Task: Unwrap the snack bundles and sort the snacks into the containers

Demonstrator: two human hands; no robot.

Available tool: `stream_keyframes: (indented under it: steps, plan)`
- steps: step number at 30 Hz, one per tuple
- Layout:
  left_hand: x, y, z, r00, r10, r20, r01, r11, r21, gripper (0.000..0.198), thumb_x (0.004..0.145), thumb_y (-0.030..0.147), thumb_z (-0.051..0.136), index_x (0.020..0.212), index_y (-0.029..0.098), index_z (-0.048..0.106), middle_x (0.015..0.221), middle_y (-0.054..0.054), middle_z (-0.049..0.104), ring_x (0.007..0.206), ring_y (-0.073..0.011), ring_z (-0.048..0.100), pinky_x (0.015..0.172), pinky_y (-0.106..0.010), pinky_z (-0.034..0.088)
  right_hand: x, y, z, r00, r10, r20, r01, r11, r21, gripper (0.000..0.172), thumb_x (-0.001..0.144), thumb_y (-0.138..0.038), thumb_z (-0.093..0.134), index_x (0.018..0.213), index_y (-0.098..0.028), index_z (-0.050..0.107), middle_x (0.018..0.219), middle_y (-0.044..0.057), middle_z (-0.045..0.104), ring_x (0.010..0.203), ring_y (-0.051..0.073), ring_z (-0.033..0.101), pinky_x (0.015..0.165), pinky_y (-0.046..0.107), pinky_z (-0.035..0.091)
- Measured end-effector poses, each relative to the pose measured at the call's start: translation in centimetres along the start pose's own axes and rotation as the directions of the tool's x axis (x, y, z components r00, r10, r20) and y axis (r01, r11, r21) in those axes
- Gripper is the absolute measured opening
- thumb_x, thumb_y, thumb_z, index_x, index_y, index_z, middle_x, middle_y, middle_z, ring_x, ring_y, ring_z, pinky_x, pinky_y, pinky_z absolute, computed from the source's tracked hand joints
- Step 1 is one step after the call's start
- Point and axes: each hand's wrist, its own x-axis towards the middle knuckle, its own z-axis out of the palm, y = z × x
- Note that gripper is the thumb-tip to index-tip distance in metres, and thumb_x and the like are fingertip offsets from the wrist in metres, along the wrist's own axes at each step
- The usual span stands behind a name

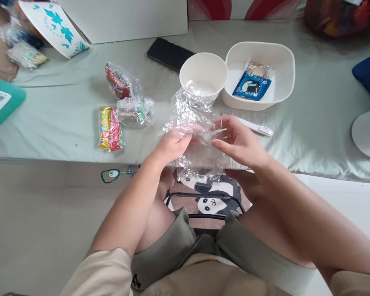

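One clear plastic bag (199, 158) hangs between a person's left hand (173, 144) and right hand (239, 139), near the front edge of a cloth-covered tabletop (320, 131), before a round white tub (203, 63). The left fingers pinch its film under the thumb; the right fingers curl, but whether they grip an edge cannot be told. A light hold at opposite edges and slow, even tension would best spare the thin film, which looks colourless, crinkled and shiny, its lower end drooping

Pale green cloth-covered surface (320, 98) beneath black phone (168, 54), paper cup (203, 68), white tub (249, 105), wrapped snacks (110, 128).
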Motion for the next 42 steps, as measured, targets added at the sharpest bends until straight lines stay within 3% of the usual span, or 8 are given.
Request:
stream_keyframes:
  steps: [5,11,15,19,24,29,37,42]
  plan:
    - [-0.2,0.4,-0.5,0.930,0.363,-0.062,-0.344,0.917,0.200,0.015,0.090,0.022,0.065,0.089,0.026,0.080,0.113,-0.005,0.076,0.101,-0.0211,0.071,0.093,-0.036,0.059,0.5,0.4,0.3,0.987,-0.156,-0.031,0.147,0.967,-0.207,0.020,0.080,-0.022,0.059,0.068,-0.023,0.043,0.072,-0.001,0.055,0.067,0.013,0.052,0.065,0.031,0.043]
    - [-0.6,1.6,-0.4,0.869,0.480,-0.117,-0.426,0.848,0.314,0.017,0.092,0.025,0.066,0.106,0.026,0.076,0.123,-0.006,0.070,0.094,-0.0173,0.070,0.076,-0.030,0.056,0.4,0.9,0.1,0.976,-0.208,-0.057,0.202,0.974,-0.102,0.019,0.078,-0.022,0.065,0.094,-0.024,0.055,0.102,0.004,0.065,0.088,0.017,0.064,0.078,0.035,0.051]
    - [-0.4,1.1,0.0,0.942,0.333,-0.034,-0.324,0.933,0.157,0.059,0.084,0.040,0.079,0.138,0.030,0.058,0.121,-0.006,0.072,0.097,-0.0191,0.072,0.076,-0.028,0.058,0.4,0.6,-0.1,0.965,-0.240,-0.103,0.238,0.971,-0.033,0.008,0.084,-0.025,0.060,0.082,-0.024,0.052,0.085,0.001,0.062,0.079,0.015,0.058,0.075,0.034,0.046]
    - [-0.1,1.1,0.3,0.991,0.133,-0.025,-0.133,0.991,0.015,0.023,0.091,0.035,0.069,0.111,0.023,0.071,0.084,-0.001,0.074,0.068,-0.0135,0.069,0.062,-0.024,0.054,0.3,0.2,-0.4,0.983,-0.145,-0.116,0.153,0.986,0.066,0.024,0.080,-0.035,0.076,0.087,-0.024,0.057,0.085,0.000,0.062,0.075,0.014,0.055,0.069,0.030,0.045]
    - [0.2,2.0,0.1,0.997,0.036,-0.071,-0.054,0.963,-0.265,0.027,0.083,0.037,0.077,0.104,0.023,0.069,0.072,0.002,0.070,0.053,-0.0127,0.064,0.048,-0.023,0.052,0.2,-0.2,-0.6,0.997,-0.035,-0.076,0.054,0.961,0.271,0.038,0.078,-0.051,0.080,0.078,-0.024,0.054,0.089,0.001,0.063,0.075,0.013,0.056,0.065,0.029,0.047]
    - [0.4,2.7,0.0,0.995,-0.074,-0.062,0.045,0.925,-0.377,0.028,0.079,0.035,0.077,0.102,0.025,0.068,0.057,0.007,0.053,0.047,-0.0094,0.054,0.044,-0.020,0.047,0.4,-0.3,-1.0,0.975,0.147,-0.168,-0.068,0.912,0.404,0.017,0.088,-0.043,0.058,0.093,-0.026,0.056,0.099,0.004,0.064,0.073,0.015,0.057,0.064,0.031,0.049]
    - [0.6,1.3,0.0,0.986,-0.036,-0.162,-0.004,0.971,-0.240,0.031,0.086,0.031,0.069,0.117,0.028,0.068,0.064,0.003,0.059,0.054,-0.0135,0.061,0.047,-0.022,0.047,-0.4,-0.8,-1.2,0.953,0.300,-0.039,-0.270,0.903,0.335,0.062,0.074,-0.038,0.077,0.127,-0.028,0.047,0.091,0.001,0.064,0.075,0.018,0.064,0.064,0.033,0.052]
    - [0.5,2.1,0.0,0.979,-0.197,0.044,0.196,0.876,-0.440,0.059,0.087,0.058,0.065,0.136,0.027,0.055,0.081,-0.002,0.072,0.072,-0.0218,0.074,0.060,-0.031,0.058,-0.5,-1.0,-0.7,0.951,0.288,-0.109,-0.248,0.926,0.286,0.055,0.077,-0.026,0.072,0.125,-0.026,0.046,0.079,-0.004,0.061,0.067,0.015,0.062,0.064,0.033,0.051]
